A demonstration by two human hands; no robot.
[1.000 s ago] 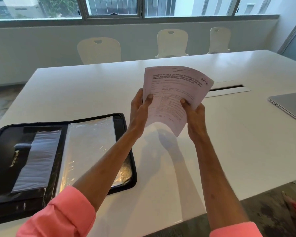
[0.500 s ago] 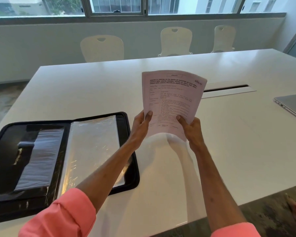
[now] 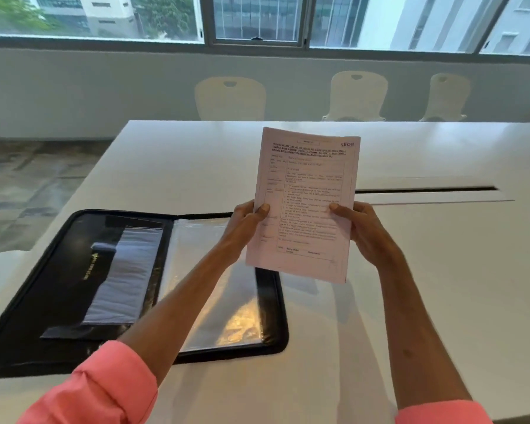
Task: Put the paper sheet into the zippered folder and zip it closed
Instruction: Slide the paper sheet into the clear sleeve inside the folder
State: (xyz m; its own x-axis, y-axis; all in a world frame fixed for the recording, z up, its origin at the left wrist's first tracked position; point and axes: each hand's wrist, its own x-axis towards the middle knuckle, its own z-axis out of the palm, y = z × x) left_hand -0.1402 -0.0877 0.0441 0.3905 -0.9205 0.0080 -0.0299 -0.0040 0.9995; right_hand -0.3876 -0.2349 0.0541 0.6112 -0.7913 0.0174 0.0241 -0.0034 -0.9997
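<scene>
A printed paper sheet (image 3: pixel 306 191) is held upright above the white table, printed side facing me. My left hand (image 3: pixel 245 223) grips its left edge, thumb on the front. My right hand (image 3: pixel 361 228) grips its right edge the same way. The black zippered folder (image 3: pixel 58 270) lies open flat on the table to the left, below my left forearm. Its right half carries clear plastic sleeves (image 3: pixel 227 301); its left half has a pocket with a translucent flap. The sheet's lower left corner hangs just over the folder's right edge.
The white table (image 3: pixel 441 286) stretches right and away, with a long cable slot (image 3: pixel 426 189) behind the sheet. Three white chairs (image 3: pixel 358 96) stand along the far side under the windows. The table's left edge runs close behind the folder.
The sheet has straightened from a tilted, curled pose to upright and come nearer to the folder. Both hands slid from its bottom to its side edges. My view shifted left.
</scene>
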